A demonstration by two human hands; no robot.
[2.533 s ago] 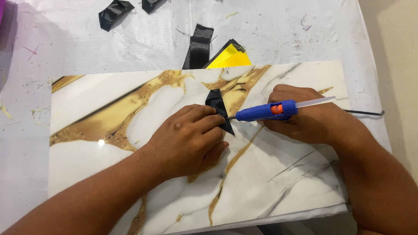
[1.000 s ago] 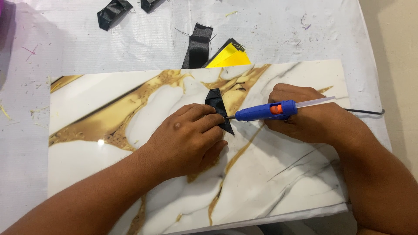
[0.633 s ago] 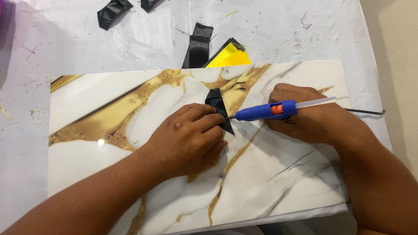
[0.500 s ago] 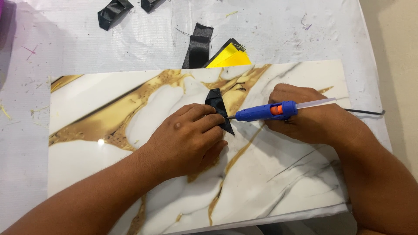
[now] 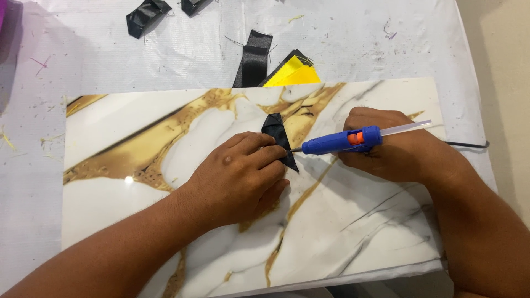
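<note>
My left hand rests on a white and gold marble-patterned slab and its fingertips pinch a small folded piece of black ribbon. In my right hand is a blue glue gun with an orange trigger and a clear glue stick out the back. Its nozzle points left and meets the right edge of the black ribbon piece.
The slab lies on a white plastic sheet. Behind it are a black ribbon strip, a yellow fabric piece and more black ribbon scraps at the top. The gun's black cord trails off to the right.
</note>
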